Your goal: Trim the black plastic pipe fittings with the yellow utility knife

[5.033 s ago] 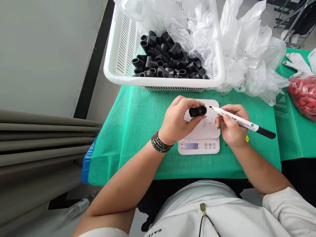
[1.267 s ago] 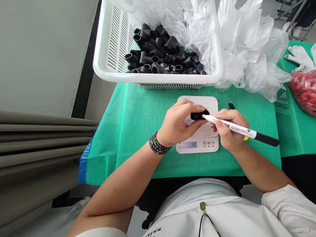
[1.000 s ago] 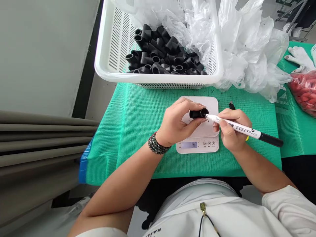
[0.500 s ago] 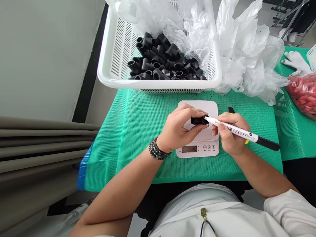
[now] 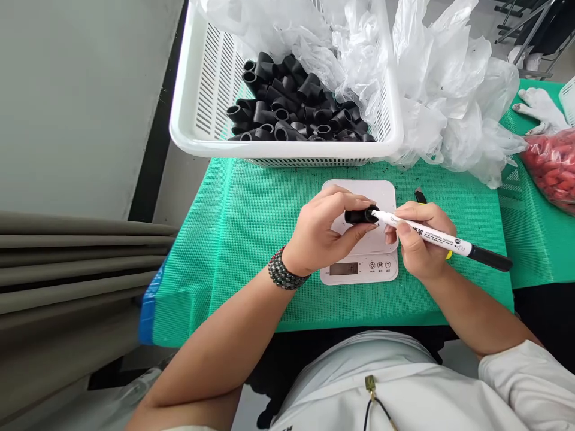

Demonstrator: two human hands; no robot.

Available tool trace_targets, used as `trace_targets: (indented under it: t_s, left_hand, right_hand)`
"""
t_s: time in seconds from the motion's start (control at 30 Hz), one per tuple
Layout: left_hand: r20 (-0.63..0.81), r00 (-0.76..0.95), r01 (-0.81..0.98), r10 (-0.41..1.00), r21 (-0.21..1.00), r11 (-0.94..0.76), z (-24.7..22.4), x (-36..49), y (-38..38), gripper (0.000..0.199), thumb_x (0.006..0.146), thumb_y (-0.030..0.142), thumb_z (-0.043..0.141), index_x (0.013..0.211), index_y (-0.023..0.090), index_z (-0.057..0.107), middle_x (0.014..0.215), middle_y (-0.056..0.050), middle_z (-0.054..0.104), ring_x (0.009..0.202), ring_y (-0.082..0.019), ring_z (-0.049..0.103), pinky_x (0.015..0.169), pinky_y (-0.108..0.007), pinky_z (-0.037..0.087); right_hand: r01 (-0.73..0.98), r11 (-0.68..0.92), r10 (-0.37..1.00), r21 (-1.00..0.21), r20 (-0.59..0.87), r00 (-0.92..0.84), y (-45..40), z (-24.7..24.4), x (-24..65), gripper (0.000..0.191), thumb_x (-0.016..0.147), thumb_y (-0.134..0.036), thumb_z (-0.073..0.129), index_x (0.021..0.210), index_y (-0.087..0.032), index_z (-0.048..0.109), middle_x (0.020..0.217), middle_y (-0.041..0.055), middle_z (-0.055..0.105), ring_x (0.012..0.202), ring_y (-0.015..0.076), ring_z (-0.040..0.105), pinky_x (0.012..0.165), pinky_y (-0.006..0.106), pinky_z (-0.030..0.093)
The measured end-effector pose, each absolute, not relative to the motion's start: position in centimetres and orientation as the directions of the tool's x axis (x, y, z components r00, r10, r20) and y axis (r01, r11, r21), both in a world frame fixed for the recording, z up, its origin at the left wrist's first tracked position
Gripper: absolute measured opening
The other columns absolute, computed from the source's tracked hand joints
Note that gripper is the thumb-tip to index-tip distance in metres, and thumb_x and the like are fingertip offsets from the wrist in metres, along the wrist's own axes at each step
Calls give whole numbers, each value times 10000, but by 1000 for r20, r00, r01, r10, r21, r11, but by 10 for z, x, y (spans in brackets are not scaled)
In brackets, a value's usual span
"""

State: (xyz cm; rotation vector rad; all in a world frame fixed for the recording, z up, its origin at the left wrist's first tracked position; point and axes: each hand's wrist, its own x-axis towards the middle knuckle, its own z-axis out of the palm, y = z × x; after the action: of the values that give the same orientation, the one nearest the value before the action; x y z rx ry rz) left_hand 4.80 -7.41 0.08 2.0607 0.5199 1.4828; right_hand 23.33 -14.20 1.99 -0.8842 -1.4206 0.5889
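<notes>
Your left hand [image 5: 321, 230] has thumb and fingers clamped on a black pipe fitting [image 5: 356, 216], over the white scale [image 5: 380, 244]; your right hand [image 5: 422, 239] is closed round a whiteboard marker [image 5: 442, 238], tip at the fitting's open end, contact unclear; display [image 5: 344, 269] dark, digits hard to read; beyond, white basket [image 5: 287, 148] with more black fittings [image 5: 296, 108], plastic bags [image 5: 453, 102] beside it

One camera on the person's head faces forward and steeply down at close range: the white shirt [image 5: 336, 404] fills the bottom centre, the left hand [image 5: 320, 230] and right hand [image 5: 421, 254] sit around the middle, the top edge cuts the white basket [image 5: 287, 148], and a grey wall [image 5: 81, 102] occupies the upper left.
</notes>
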Motion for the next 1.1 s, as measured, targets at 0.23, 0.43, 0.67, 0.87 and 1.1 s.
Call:
trace_targets:
  t_s: [0.23, 0.43, 0.67, 0.87, 1.1]
  left_hand:
    - [732, 337, 29, 593, 621, -783, 3, 47, -74, 265, 933, 270, 862, 1145, 219, 710, 1051, -64, 840, 894, -187, 774, 811, -339, 668]
    - [698, 368, 81, 614, 634, -769, 5, 45, -75, 242, 950, 331, 846, 1108, 216, 704, 1034, -67, 842, 899, -192, 777, 788, -346, 666]
    - [678, 360, 96, 641, 656, -748, 4, 45, -75, 247, 961, 391, 834, 1086, 219, 708, 1027, -70, 843, 908, -200, 772, 795, -362, 665]
    - [735, 324, 66, 596, 611, -789, 3, 46, -74, 250, 941, 290, 855, 1125, 220, 701, 1050, -60, 845, 906, -186, 764, 792, -335, 664]
    - [732, 327, 107, 598, 600, -793, 3, 45, -74, 239, 943, 308, 854, 1102, 220, 698, 1052, -57, 849, 917, -189, 768, 767, -332, 665]
  right_hand:
    - [196, 559, 804, -805, 585, 107, -142, 20, 234, 64, 1033, -278, 694, 1096, -272, 705, 745, -30, 726, 586, 166, 698, 514, 327, 564]
    - [195, 540, 806, -819, 570, 161, -141, 19, 234, 52, 1020, -307, 712, 1058, -272, 716, 723, -33, 700, 557, 169, 675, 530, 354, 567]
    - [168, 560, 792, -811, 584, 180, -139, 21, 235, 15, 1011, -266, 702, 1008, -268, 716, 687, -40, 689, 546, 167, 670, 516, 342, 542]
    - [216, 527, 803, -822, 565, 190, -140, 22, 233, 38, 998, -295, 696, 981, -262, 703, 661, -42, 669, 529, 169, 656, 490, 338, 512]
    - [192, 544, 795, -816, 575, 192, -140, 22, 233, 21, 990, -273, 707, 970, -266, 707, 654, -45, 659, 515, 157, 618, 488, 331, 495]
